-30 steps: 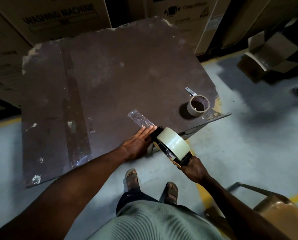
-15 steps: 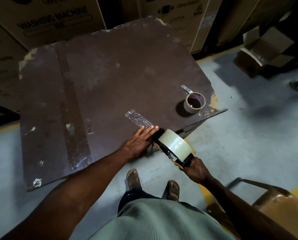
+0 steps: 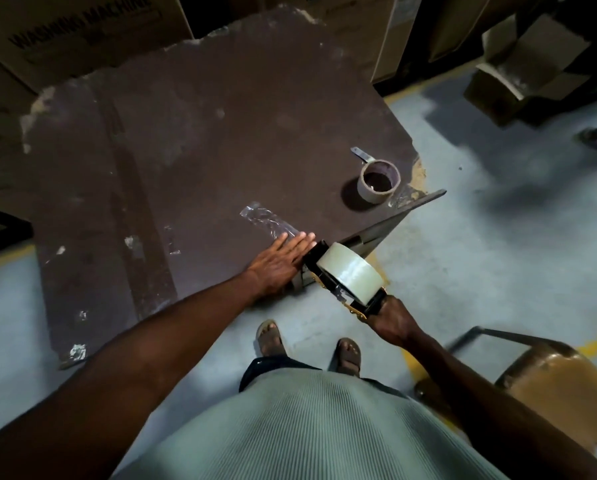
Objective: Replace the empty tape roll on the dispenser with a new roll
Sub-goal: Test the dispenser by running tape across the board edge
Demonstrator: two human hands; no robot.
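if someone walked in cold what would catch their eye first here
Most likely the fat new tape roll seated on the dispenser, which the right hand grips at the near edge of the worn brown table. Next, the left hand lying flat on the table over a strip of clear tape. Then the empty cardboard core standing alone near the table's right corner.

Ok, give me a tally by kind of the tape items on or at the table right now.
Full tape rolls: 1, the new roll on the dispenser
Empty tape cores: 1, the empty core near the table corner
Tape dispensers: 1
Loose tape strips: 1, the clear strip on the tabletop
Total: 4
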